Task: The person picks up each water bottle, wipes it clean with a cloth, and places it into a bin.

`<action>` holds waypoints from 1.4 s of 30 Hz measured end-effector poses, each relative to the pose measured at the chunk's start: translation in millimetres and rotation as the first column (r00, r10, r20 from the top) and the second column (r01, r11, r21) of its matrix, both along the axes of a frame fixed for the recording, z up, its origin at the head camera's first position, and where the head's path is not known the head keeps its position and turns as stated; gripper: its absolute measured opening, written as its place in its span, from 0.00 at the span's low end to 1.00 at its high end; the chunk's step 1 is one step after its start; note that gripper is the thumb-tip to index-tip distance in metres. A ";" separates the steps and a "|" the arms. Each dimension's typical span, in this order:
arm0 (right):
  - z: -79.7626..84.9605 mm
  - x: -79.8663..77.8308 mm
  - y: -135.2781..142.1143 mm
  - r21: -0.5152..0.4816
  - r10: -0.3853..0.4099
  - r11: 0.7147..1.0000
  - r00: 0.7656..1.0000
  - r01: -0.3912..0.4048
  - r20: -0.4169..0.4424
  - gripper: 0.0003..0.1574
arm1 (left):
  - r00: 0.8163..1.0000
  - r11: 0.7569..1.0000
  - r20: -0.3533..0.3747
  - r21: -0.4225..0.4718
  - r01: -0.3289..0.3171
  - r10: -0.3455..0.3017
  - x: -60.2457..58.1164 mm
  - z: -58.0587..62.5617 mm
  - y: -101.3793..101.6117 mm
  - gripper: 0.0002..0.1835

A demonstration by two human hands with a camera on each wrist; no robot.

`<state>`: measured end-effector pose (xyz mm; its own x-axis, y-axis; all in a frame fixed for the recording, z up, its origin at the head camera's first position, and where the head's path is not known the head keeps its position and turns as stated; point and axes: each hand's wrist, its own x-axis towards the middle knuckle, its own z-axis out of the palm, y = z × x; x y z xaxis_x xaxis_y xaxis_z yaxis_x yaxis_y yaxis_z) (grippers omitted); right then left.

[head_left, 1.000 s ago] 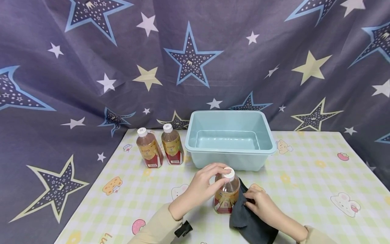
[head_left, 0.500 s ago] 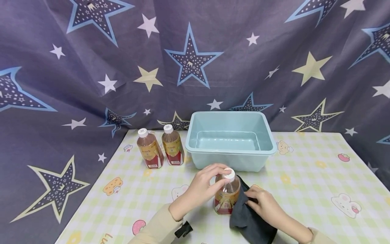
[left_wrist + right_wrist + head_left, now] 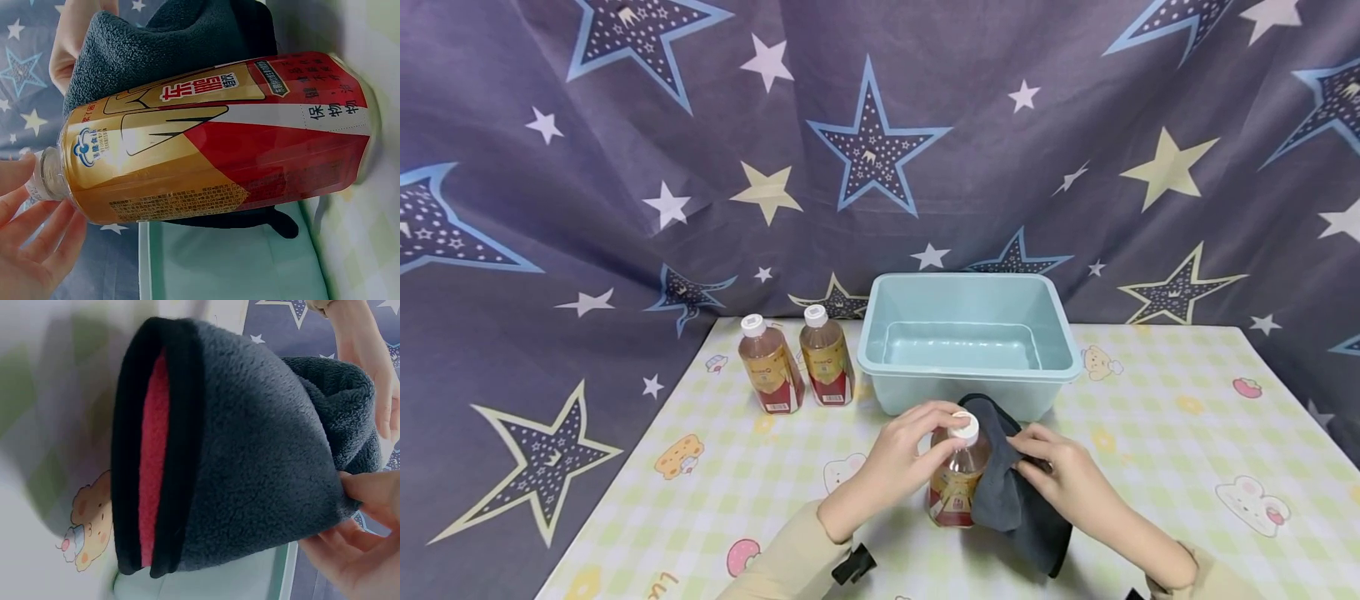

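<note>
My left hand (image 3: 902,450) grips the white cap of a drink bottle (image 3: 953,496) that stands upright on the table. In the left wrist view the bottle's red and gold label (image 3: 206,137) shows, with fingers and thumb round the cap. A dark grey cloth (image 3: 1026,508) hangs against the bottle's right side, pinched near its upper part by my right hand (image 3: 1067,475). The right wrist view shows the cloth (image 3: 256,437) folded over, with black edging and a red inner face. Part of the cloth passes behind the bottle.
Right behind the bottle stands a light blue plastic bin (image 3: 970,387) with nothing in it. Two similar bottles, one at the left (image 3: 771,375) and one beside it (image 3: 826,362), stand at the back left. A checked cloth (image 3: 1180,467) covers the table; a starry curtain (image 3: 700,150) hangs behind.
My right hand has lifted the cloth up and away from me, so its top edge now stands behind the bottle's neck. The left hand and bottle stay in place.
</note>
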<state>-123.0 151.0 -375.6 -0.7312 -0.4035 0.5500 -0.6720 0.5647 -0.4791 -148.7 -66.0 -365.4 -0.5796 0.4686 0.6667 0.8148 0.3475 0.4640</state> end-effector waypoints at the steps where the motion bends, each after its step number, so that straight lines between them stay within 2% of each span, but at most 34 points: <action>1: 0.3 -0.4 0.1 0.000 0.001 1.000 1.000 -0.001 -0.004 0.18 | 1.000 1.000 0.009 0.000 -0.002 0.002 0.2 0.1 0.2 0.08; 10: -5.2 -2.3 -0.3 0.024 -0.010 1.000 1.000 0.010 0.020 0.16 | 1.000 1.000 0.019 0.006 -0.006 0.006 1.1 0.2 0.9 0.09; 20: -21.0 -4.6 0.1 0.112 -0.012 0.994 0.989 -0.004 0.148 0.13 | 1.000 1.000 0.023 0.012 0.003 -0.003 1.8 0.3 0.9 0.08; 27: -31.8 -6.3 -1.0 0.151 -0.010 0.988 0.984 -0.017 0.179 0.11 | 0.999 1.000 -0.033 0.010 0.012 -0.012 0.4 -0.6 0.7 0.09; 34: -40.7 -6.7 -2.3 0.213 -0.026 0.977 0.972 -0.025 0.233 0.10 | 1.000 1.000 0.026 0.013 0.006 -0.006 2.3 1.2 0.7 0.09; 38: -46.6 -7.2 -2.9 0.258 -0.043 0.966 0.972 -0.019 0.232 0.10 | 1.000 1.000 0.011 0.011 0.006 -0.006 2.0 1.2 0.9 0.09; 42: -53.1 -8.0 -3.2 0.263 -0.039 0.965 0.982 -0.012 0.186 0.10 | 1.000 1.000 -0.001 0.017 0.005 -0.005 1.4 0.4 1.2 0.09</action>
